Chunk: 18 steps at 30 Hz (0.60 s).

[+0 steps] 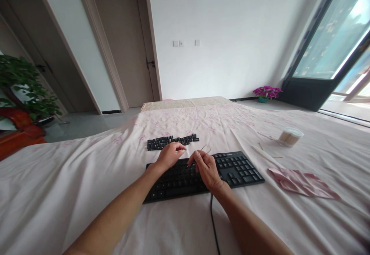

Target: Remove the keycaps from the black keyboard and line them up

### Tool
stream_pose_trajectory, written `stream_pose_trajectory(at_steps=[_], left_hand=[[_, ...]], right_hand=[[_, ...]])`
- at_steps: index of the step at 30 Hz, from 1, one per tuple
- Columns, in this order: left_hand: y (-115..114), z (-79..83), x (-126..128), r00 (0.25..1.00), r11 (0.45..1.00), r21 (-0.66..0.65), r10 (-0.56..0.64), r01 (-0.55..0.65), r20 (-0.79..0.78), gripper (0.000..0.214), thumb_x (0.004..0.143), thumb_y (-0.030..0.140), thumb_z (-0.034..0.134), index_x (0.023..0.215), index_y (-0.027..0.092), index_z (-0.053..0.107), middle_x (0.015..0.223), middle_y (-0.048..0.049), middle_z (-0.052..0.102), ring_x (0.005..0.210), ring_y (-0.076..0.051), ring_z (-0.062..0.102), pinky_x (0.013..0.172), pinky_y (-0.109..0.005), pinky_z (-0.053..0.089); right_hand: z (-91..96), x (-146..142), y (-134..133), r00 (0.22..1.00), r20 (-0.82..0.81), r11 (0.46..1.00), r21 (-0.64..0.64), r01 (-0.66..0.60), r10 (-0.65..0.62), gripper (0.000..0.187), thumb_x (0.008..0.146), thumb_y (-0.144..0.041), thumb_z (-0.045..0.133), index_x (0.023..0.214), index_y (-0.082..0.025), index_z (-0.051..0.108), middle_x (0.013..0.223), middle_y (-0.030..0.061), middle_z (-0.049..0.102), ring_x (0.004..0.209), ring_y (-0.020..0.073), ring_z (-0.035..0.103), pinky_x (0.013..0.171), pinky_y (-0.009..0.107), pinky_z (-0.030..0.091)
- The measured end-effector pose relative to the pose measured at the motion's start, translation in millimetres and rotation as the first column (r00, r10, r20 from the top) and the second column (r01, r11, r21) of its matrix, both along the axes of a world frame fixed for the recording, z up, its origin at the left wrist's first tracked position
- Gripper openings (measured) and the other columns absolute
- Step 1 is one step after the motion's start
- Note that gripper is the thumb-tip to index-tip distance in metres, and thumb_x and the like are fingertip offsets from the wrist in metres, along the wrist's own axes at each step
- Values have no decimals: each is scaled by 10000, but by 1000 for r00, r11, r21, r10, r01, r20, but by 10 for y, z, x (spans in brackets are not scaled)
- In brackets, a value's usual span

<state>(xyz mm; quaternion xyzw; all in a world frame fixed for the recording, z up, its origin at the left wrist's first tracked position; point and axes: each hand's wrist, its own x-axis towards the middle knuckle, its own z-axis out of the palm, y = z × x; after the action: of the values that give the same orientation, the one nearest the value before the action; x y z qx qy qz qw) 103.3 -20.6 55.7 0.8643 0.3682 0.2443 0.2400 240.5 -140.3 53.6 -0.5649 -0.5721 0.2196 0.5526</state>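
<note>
- Black keyboard (185, 179) lies near; loose keycaps (162, 143) lie beyond, far left.
- Right hand (206, 168) pinches a thin wire loop (206, 145); left hand (170, 154) curls, grip unclear.
- Apparent step: keycap work; next calls for steady aim.

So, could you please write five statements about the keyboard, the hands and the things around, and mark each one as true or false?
1. The loose keycaps lie beyond the black keyboard. True.
2. The left hand holds the wire loop. False: the wire loop is in the right hand; the left hand is apart from it.
3. All the keys are missing at the keyboard's right end. False: many keys are in place there.
4. The pink cloth lies to the right of the keyboard. True.
5. The round container of thin sticks stands on the keyboard. False: the container is on the tablecloth.
</note>
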Motion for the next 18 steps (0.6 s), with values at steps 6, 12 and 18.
stream_pose_trajectory(at_steps=[6, 12, 18], left_hand=[[-365, -47, -119, 992, 993, -37, -112, 114, 52, 199, 778, 208, 553, 909, 228, 701, 923, -13, 686, 881, -171, 605, 787, -248, 454], [-519, -140, -163, 991, 990, -35, -133, 133, 14, 177, 750, 181, 597, 859, 259, 713, 851, 0, 652, 840, -167, 589, 758, -246, 433], [-552, -140, -166, 988, 988, -12, -151, 151, 12, 110, 774, 205, 600, 790, 244, 701, 834, 3, 645, 852, -166, 580, 767, -245, 420]], right_hand=[[36, 55, -18, 991, 96, 996, 21, -91, 88, 505, 934, -441, 394, 559, -154, 573, 525, -15, 500, 524, 97, 465, 574, 216, 360], [11, 35, -23, 981, 111, 987, 4, -160, 158, 490, 932, -418, 400, 537, -160, 534, 530, -11, 514, 541, 106, 491, 605, 222, 390], [-10, 1, -36, 970, 154, 981, 11, -192, 188, 499, 935, -429, 386, 541, -162, 535, 531, -6, 517, 532, 105, 490, 595, 223, 397]])
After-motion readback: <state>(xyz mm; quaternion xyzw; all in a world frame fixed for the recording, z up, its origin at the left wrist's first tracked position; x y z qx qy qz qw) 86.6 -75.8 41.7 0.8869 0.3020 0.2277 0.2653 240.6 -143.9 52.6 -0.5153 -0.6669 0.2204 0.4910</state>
